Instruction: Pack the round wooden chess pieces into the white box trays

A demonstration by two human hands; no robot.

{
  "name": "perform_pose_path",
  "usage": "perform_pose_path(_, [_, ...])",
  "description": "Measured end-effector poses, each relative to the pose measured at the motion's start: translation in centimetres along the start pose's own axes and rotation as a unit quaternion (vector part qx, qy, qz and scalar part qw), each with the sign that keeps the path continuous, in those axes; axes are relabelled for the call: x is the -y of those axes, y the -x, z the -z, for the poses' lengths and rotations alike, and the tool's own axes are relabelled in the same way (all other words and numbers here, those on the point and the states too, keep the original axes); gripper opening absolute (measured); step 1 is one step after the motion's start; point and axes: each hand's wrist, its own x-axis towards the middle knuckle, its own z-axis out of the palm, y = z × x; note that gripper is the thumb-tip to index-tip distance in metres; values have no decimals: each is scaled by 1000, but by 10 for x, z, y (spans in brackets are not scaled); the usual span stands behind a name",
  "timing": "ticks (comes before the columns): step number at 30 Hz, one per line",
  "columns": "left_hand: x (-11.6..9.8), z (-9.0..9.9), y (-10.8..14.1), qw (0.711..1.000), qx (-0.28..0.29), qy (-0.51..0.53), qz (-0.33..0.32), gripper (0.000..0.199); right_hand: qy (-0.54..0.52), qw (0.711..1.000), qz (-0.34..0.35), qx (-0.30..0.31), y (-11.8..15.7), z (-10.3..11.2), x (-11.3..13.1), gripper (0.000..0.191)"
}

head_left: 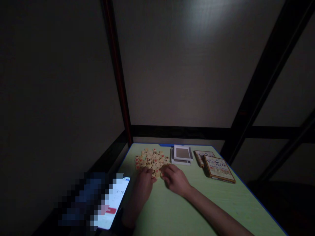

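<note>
A heap of round wooden Chinese chess pieces (149,157) with red and dark characters lies toward the far left of the green table (169,206). My left hand (145,180) is at the heap's near edge, its fingers bent and closed down among the pieces, one of them by the thumb. Just to the right, my right hand (176,179) comes in from the right side with curled fingers closed at a piece on the heap's near right edge. My own fingers partly cover what each hand touches.
Behind my right hand stand nested white box trays (182,153). Two printed flat boxes (219,167) overlap at the table's right. A lit phone (115,203) shows at lower left, next to a blurred-out patch. Dark-framed wall panels (179,82) rise behind the table.
</note>
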Motion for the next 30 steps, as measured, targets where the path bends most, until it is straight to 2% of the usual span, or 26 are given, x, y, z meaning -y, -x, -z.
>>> perform_pose_path(4, [-3, 3, -7, 1000, -2, 5, -7, 17, 56, 997, 28, 45, -21, -2, 15, 22])
perform_pose_path(8, [-3, -7, -12, 1000, 3, 20, -13, 18, 103, 990, 22, 95, -32, -8, 22, 22])
perform_pose_path(11, [-4, -14, -11, 1000, -7, 21, -17, 19, 116, 987, 19, 107, -35, -8, 23, 20])
perform_pose_path(15, [-4, -18, -9, 999, -26, 20, -22, 18, 91, 993, 21, 76, -25, 4, 14, 20])
perform_pose_path(20, [-2, -24, -7, 998, -32, 33, -31, 16, 48, 998, 28, 9, 17, 20, -18, 25])
perform_pose_path(24, [-1, -23, -6, 998, -33, 38, -41, 15, 18, 999, 39, -9, 40, 12, -32, 25])
perform_pose_path(30, [0, -20, -6, 997, -57, 39, -46, 23, 63, 996, 56, -6, 34, 2, -26, 27])
